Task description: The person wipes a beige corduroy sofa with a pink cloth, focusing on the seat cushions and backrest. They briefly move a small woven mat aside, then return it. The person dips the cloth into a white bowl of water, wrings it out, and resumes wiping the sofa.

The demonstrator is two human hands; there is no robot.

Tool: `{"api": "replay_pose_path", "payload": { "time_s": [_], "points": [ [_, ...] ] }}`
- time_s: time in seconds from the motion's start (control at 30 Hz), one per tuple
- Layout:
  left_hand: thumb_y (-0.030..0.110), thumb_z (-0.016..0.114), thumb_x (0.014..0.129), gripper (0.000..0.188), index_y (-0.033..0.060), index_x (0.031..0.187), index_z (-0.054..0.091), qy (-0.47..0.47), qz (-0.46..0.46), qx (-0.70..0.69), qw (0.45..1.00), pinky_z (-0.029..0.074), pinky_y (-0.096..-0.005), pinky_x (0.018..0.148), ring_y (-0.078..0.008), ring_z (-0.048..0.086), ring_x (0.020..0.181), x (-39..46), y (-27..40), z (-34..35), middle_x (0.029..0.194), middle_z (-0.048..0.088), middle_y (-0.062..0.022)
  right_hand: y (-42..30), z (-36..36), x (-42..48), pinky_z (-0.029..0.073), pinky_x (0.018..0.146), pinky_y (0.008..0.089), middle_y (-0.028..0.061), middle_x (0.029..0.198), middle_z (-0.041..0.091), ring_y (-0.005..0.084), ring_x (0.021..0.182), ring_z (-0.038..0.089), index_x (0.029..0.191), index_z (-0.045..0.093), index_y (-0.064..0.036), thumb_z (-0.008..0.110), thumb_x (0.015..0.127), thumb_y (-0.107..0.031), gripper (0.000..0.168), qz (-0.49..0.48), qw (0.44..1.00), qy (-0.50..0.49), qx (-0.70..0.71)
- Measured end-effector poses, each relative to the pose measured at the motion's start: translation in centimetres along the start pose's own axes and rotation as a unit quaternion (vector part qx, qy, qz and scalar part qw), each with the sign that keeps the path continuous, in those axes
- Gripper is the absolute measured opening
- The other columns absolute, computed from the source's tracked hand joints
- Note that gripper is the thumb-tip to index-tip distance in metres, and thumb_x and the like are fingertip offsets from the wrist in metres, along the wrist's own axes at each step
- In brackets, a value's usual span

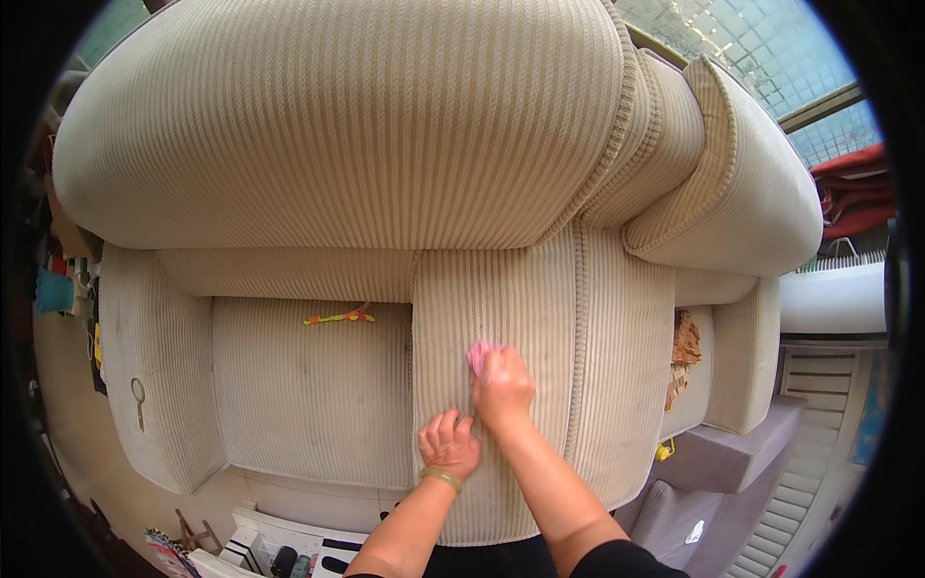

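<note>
A pink cloth (478,356) is bunched in my right hand (504,386), which presses it on a striped beige sofa cushion (462,289). Below and to the left, my left hand (449,446) rests on the same cushion with its fingers a little apart and nothing in them; a pale bangle circles that wrist. Another striped cushion (614,347) lies along the right side of this one. Much of the cloth is hidden by my right fingers.
A bright hanger-like item (338,318) lies on the seat (311,390) at left. A magnifying glass (138,394) sits on the left armrest (159,361). Behind rises a large back cushion (347,130). Brown woven pieces (685,337) and a grey sofa (730,441) are at right.
</note>
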State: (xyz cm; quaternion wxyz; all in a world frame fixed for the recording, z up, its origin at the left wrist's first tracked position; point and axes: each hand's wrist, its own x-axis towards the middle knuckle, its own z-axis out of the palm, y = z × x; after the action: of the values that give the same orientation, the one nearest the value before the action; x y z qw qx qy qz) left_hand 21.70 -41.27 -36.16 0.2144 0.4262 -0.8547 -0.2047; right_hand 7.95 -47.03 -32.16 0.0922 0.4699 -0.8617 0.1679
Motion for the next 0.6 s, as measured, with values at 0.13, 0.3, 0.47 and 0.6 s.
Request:
{"api": "replay_pose_path", "payload": {
  "time_s": [0.13, 0.3, 0.47, 0.6],
  "points": [
    [0.008, 0.063, 0.063, 0.048, 0.0162, 0.110, 0.056, -0.001, 0.013, -0.005, 1.000, 0.036, -0.0450, 0.092, -0.0292, 0.048, 0.111, 0.0, 0.4, 0.2, 0.117, 0.050, -0.0068, 2.1, 2.9, 4.6, 0.049, 0.048, 0.0396, 0.0121, 0.083, 0.059, 0.0279, 0.069, 0.062, 0.087, 0.060, -0.009, 0.067, 0.084, -0.024, 0.017, -0.029, 0.999, -0.019, -0.033],
    [0.009, 0.064, 0.062, 0.049, 0.0163, 0.110, 0.055, 0.003, 0.025, 0.018, 1.000, 0.036, -0.0449, 0.092, -0.0290, 0.047, 0.112, -0.1, 0.7, 0.4, 0.116, 0.050, -0.0067, 2.2, 3.1, 9.0, 0.051, 0.052, 0.0396, 0.0120, 0.085, 0.060, 0.0301, 0.069, 0.062, 0.091, 0.060, -0.009, 0.067, 0.084, -0.026, 0.020, -0.017, 1.000, -0.018, 0.014],
    [0.009, 0.064, 0.064, 0.048, 0.0159, 0.110, 0.055, 0.002, 0.005, 0.018, 1.000, 0.036, -0.0451, 0.091, -0.0294, 0.047, 0.112, 0.0, -0.1, 0.2, 0.116, 0.050, -0.0068, 1.5, 0.1, 0.8, 0.045, 0.041, 0.0361, 0.0079, 0.071, 0.055, 0.0232, 0.059, 0.058, 0.075, 0.058, -0.009, 0.067, 0.080, -0.020, 0.014, -0.090, 0.995, -0.016, 0.035],
    [0.009, 0.064, 0.064, 0.047, 0.0159, 0.110, 0.055, -0.007, 0.023, 0.001, 1.000, 0.036, -0.0454, 0.091, -0.0297, 0.047, 0.111, 0.5, 0.9, 0.4, 0.116, 0.050, -0.0070, 2.8, 4.0, 8.2, 0.049, 0.051, 0.0390, 0.0076, 0.078, 0.056, 0.0254, 0.067, 0.059, 0.087, 0.061, -0.011, 0.065, 0.080, -0.017, 0.010, -0.039, 0.999, -0.002, -0.019]
  ]
}}
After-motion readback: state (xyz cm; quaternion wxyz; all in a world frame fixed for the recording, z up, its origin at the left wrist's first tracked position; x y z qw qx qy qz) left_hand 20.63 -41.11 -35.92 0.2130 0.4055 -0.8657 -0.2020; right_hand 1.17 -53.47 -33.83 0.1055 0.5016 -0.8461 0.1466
